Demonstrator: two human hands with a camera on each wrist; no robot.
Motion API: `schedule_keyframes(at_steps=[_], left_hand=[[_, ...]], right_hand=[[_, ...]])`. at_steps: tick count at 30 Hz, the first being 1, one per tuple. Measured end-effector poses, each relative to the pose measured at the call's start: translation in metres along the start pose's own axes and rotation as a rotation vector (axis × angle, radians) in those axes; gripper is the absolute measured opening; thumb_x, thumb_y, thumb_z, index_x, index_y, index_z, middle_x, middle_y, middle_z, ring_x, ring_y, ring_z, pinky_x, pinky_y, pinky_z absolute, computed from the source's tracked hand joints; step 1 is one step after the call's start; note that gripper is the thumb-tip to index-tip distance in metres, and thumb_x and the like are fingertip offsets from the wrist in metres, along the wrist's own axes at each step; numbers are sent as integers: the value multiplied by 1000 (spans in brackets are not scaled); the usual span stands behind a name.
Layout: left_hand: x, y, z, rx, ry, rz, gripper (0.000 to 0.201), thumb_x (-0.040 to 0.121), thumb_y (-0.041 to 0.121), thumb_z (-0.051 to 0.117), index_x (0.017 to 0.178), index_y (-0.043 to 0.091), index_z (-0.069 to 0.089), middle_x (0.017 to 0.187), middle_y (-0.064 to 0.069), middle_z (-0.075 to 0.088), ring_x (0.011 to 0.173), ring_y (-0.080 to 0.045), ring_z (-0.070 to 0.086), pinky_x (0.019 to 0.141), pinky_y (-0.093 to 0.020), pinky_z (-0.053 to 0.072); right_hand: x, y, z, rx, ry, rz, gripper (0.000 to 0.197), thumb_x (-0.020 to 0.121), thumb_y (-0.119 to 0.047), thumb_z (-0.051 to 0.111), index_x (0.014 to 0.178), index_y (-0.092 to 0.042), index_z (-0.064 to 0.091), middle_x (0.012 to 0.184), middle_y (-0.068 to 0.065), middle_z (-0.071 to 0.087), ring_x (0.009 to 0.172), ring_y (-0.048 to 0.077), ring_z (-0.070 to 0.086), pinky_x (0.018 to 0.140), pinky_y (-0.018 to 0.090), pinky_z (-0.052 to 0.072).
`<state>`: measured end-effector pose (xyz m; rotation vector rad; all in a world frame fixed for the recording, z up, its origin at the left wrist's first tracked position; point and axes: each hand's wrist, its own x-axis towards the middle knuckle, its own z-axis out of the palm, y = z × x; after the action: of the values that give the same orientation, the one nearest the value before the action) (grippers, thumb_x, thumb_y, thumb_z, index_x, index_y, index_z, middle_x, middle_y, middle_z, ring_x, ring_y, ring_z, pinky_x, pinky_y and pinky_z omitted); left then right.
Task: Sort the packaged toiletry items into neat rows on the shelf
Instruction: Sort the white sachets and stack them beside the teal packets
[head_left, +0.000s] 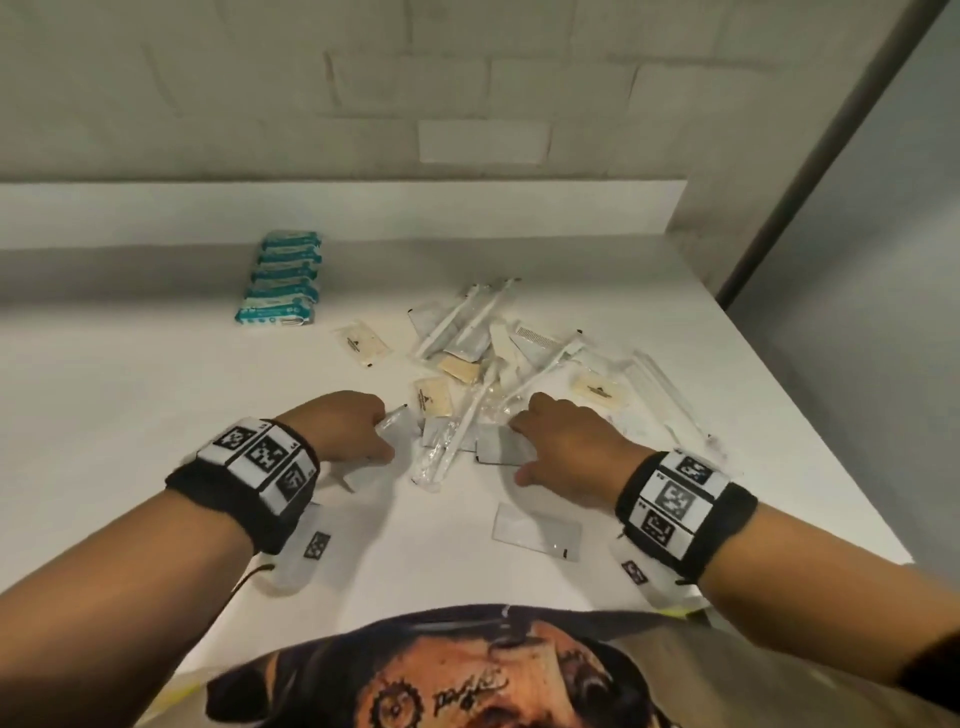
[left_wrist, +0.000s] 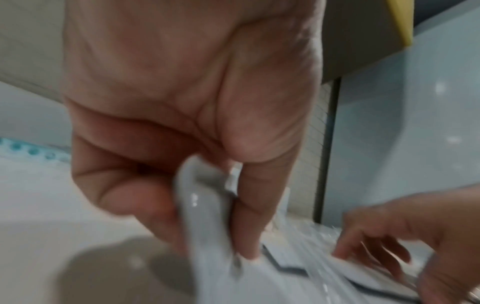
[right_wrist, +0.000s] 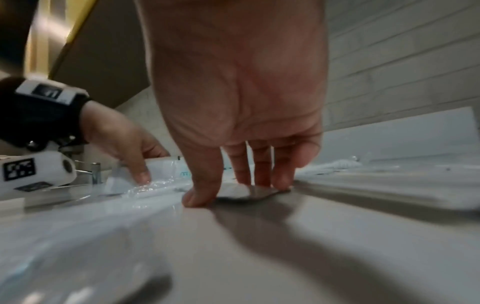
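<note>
Both hands work at the near edge of a pile of packets on a white shelf.

The left hand (head_left: 347, 426) is curled round a clear packet (head_left: 397, 422), pinching it between thumb and fingers, as the left wrist view shows. The right hand (head_left: 561, 441) is spread, its fingertips (right_wrist: 281, 183) pressing down on a grey sachet (head_left: 501, 447) that lies flat on the shelf (head_left: 156, 395); it grips nothing. Between the hands lies a wrapped toothbrush (head_left: 454, 436), slanting away. Beyond them is the loose pile (head_left: 498, 353) of toothbrushes, soap sachets and a comb, overlapping at all angles. One soap sachet (head_left: 362, 343) lies apart to the pile's left. At the far left a row of teal packs (head_left: 280, 278) stands neatly stacked near the back wall. A lone grey sachet (head_left: 537, 530) lies nearer the person, below the right hand.
</note>
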<state>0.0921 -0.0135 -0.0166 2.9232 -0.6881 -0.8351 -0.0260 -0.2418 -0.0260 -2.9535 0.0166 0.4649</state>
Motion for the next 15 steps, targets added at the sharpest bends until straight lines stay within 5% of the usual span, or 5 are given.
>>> schedule_keyframes(at_steps=[6, 9, 12, 15], left_hand=[[3, 26, -8, -158, 254, -90, 35, 91, 31, 52, 122, 16, 52, 123, -7, 59, 108, -26, 55, 81, -31, 41], [13, 52, -11, -198, 324, 19, 29, 90, 34, 50, 114, 17, 57, 115, -6, 62, 94, -21, 54, 76, -30, 41], [22, 76, -11, -188, 280, 130, 39, 91, 34, 51, 126, 18, 54, 128, -3, 56, 108, -23, 55, 82, -28, 39], [25, 86, -8, -49, 109, 164, 39, 91, 35, 52, 127, 21, 53, 128, -2, 57, 111, -22, 55, 85, -30, 41]], right_hand=[[6, 5, -14, 5, -140, 24, 55, 74, -40, 76, 118, -17, 51, 113, 3, 53, 96, 23, 57, 78, 34, 50], [4, 2, -13, 52, -181, -19, 52, 79, -28, 75, 121, -13, 48, 113, 6, 60, 97, 26, 59, 74, 32, 47], [-2, 9, -18, 125, -163, -70, 34, 89, -25, 64, 118, -12, 53, 112, 6, 61, 94, 23, 57, 73, 30, 43], [-8, 48, -46, 277, -5, 83, 32, 94, -32, 54, 120, -13, 57, 111, 5, 63, 86, 18, 55, 73, 28, 43]])
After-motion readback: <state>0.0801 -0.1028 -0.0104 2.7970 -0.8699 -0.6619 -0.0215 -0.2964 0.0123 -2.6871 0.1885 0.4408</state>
